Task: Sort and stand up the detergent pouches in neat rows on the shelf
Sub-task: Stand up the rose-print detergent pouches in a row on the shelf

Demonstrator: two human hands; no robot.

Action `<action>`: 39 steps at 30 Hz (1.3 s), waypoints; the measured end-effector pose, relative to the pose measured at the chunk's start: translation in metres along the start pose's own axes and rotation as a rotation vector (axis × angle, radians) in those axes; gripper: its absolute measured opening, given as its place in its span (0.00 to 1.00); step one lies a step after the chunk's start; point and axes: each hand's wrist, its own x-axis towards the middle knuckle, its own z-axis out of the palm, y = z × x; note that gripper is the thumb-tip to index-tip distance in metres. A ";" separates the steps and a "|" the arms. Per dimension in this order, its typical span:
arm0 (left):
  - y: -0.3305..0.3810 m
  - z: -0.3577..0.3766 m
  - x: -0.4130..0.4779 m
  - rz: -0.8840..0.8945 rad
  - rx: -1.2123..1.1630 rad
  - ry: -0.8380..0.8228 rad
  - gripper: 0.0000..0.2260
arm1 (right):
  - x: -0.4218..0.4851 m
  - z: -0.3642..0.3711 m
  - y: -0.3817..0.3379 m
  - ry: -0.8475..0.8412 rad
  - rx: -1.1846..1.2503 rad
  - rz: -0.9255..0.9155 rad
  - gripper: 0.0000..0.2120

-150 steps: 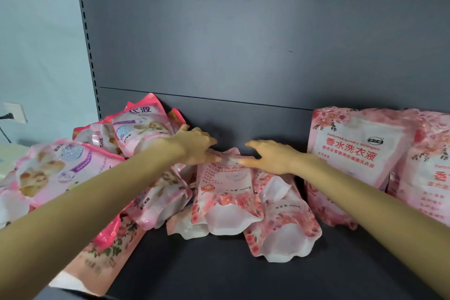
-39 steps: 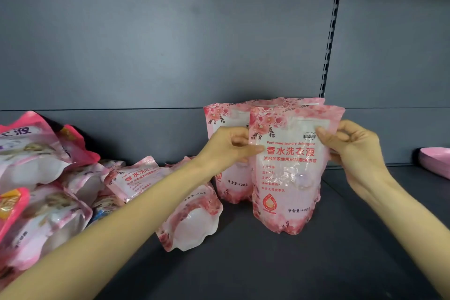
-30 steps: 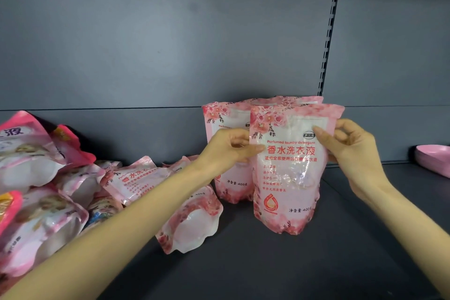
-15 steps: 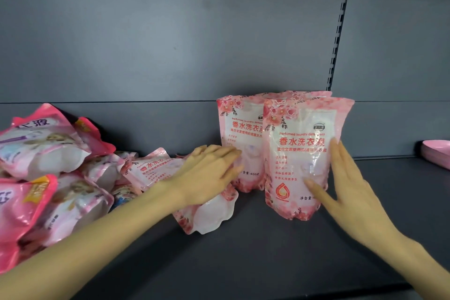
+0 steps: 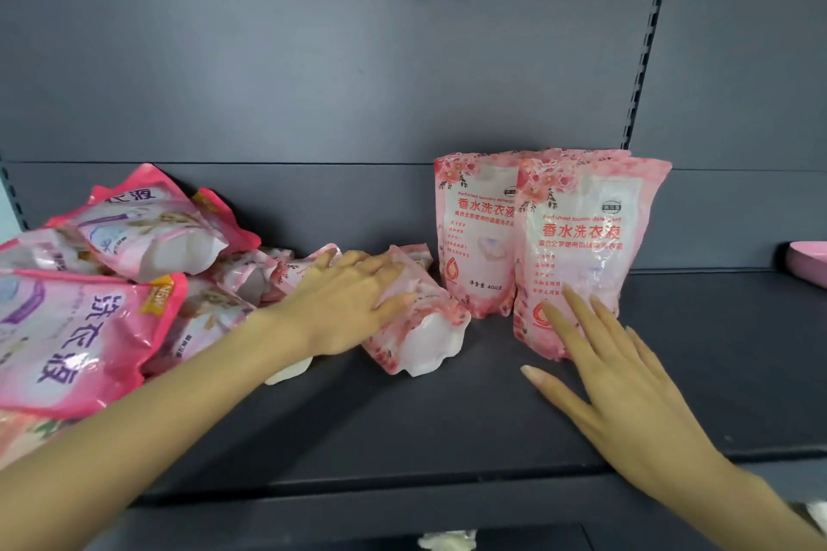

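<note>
Two pale pink floral detergent pouches stand upright on the dark shelf (image 5: 447, 425): a front pouch (image 5: 586, 237) and a rear pouch (image 5: 474, 233) partly behind it to the left. My right hand (image 5: 613, 376) hovers flat with straight fingers in front of the front pouch's lower part, holding nothing. My left hand (image 5: 353, 304) lies over a fallen floral pouch (image 5: 420, 327) on its side, fingers draped on it. A heap of pink-and-purple pouches (image 5: 89, 304) lies at the left.
The shelf's grey back panel (image 5: 358, 58) rises behind everything, with a slotted upright (image 5: 644, 58) at the right. A pink object (image 5: 810, 257) shows at the far right edge. The shelf's front lip (image 5: 402, 488) runs below my arms.
Both hands released the front pouch, which now stands by itself. My left hand moved left and down onto the fallen pouch. My right hand dropped low and flattened in front of the standing pouch.
</note>
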 end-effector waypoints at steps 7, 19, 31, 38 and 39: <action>-0.046 -0.016 -0.027 -0.147 0.057 -0.029 0.44 | 0.042 -0.012 -0.042 0.031 0.094 -0.205 0.42; -0.100 -0.020 -0.020 -0.292 0.122 -0.122 0.26 | 0.186 -0.002 -0.107 -0.048 0.261 -0.380 0.34; -0.138 0.010 0.043 -0.332 0.254 -0.282 0.28 | 0.307 0.050 -0.150 -0.389 0.312 -0.533 0.30; -0.146 0.017 0.054 -0.283 0.250 -0.380 0.27 | 0.325 0.068 -0.185 -0.254 0.175 -0.776 0.16; -0.146 0.020 0.054 -0.267 0.273 -0.384 0.28 | 0.326 0.070 -0.188 -0.275 0.171 -0.781 0.16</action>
